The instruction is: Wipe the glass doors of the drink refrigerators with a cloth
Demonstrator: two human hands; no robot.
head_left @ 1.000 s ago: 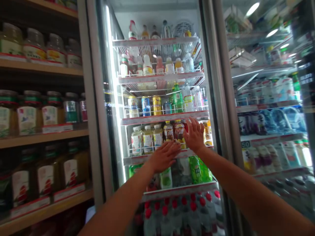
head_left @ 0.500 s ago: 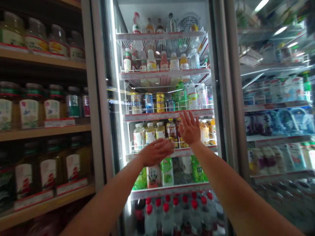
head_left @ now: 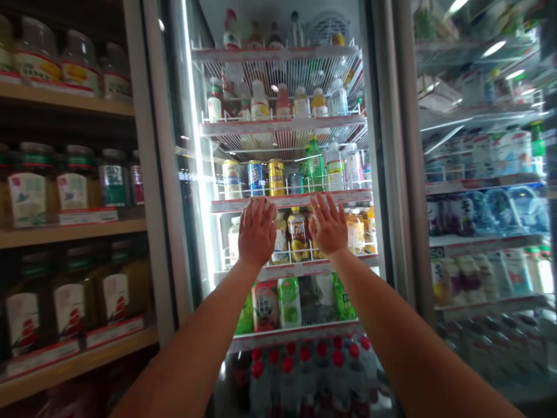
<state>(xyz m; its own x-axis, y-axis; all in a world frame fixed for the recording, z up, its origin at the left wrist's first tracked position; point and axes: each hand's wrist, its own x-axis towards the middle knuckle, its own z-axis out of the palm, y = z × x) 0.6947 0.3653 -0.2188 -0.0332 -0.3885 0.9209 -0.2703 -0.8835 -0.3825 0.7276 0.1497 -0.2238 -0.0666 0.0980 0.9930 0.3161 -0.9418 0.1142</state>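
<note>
Both arms stretch forward toward a lit drinks fridge. My left hand (head_left: 257,231) is raised with its back to me, fingers up and extended, holding nothing that shows. Behind it, some bottles of the middle shelf are partly hidden. My right hand (head_left: 329,223) is raised to the right of it, fingers spread, also without anything visible in it. A brown tea bottle (head_left: 298,233) with a yellow cap stands in the gap between the hands. Just above the fingertips runs a shelf edge (head_left: 290,200) bearing a gold can (head_left: 276,178), a blue can (head_left: 256,178) and a green bottle (head_left: 314,165).
Wooden shelves (head_left: 65,229) with jars and bottles stand on the left. On the lower fridge shelf are a red carton (head_left: 265,305) and a green carton (head_left: 289,302), above red-capped bottles (head_left: 287,367). A metal frame (head_left: 398,162) separates another fridge section on the right.
My left hand has moved up and left, turning from sideways to upright. My right hand stays raised at nearly the same spot. The view has shifted slightly right.
</note>
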